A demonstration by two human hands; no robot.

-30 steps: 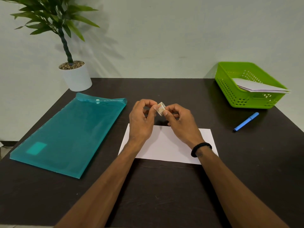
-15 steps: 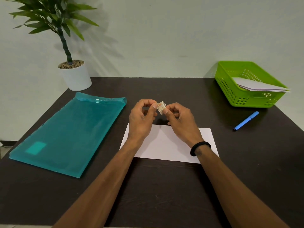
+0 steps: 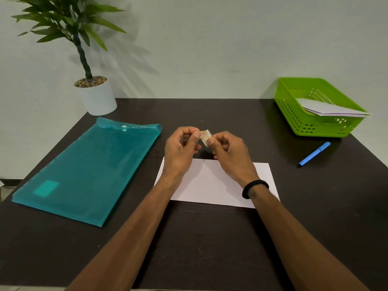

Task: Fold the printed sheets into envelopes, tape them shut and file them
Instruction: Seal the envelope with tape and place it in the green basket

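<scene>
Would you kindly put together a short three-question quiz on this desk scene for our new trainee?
1. True or false: the white folded sheet lies inside the green basket.
2. Which lies nearest the basket? A) blue pen B) teal folder C) potted plant
3. Fill in: the left hand and right hand pinch a small roll of ____.

Key: 1 false, it lies on the table; 2 A; 3 tape.

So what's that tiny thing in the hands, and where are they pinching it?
A small roll of tape, held above the folded white paper. The left hand pinches its left edge, the right hand its lower right.
</scene>
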